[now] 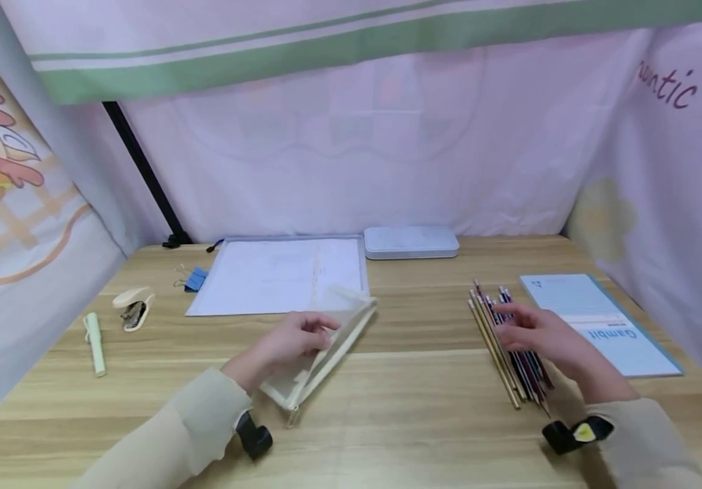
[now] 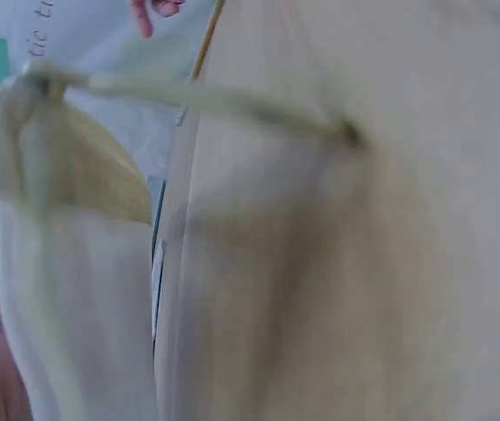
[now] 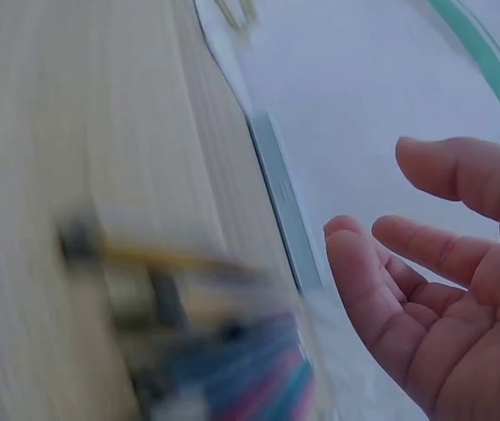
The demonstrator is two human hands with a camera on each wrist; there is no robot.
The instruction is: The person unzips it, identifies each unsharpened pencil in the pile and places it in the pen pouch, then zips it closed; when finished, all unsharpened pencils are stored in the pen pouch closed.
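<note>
My left hand (image 1: 289,339) grips the upper edge of a pale, see-through zippered pencil pouch (image 1: 347,336), which tilts up off the wood with its zipper end toward me. In the left wrist view the pouch (image 2: 75,289) gapes and is blurred, and part of the hand shows behind it. Over on the right, my right hand (image 1: 540,336) hovers above a bundle of pencils (image 1: 497,360), gold and dark ones lying side by side. The right wrist view shows its fingers (image 3: 443,246) loosely bent and apart, holding nothing, with the pencils (image 3: 241,360) blurred below.
A white sheet (image 1: 265,272) on a board lies at the back, beside a pale flat case (image 1: 412,243). To the left are a blue binder clip (image 1: 196,279), a white stapler (image 1: 134,309) and a light green pen (image 1: 95,345). A "Gambit" notebook (image 1: 607,333) lies at right.
</note>
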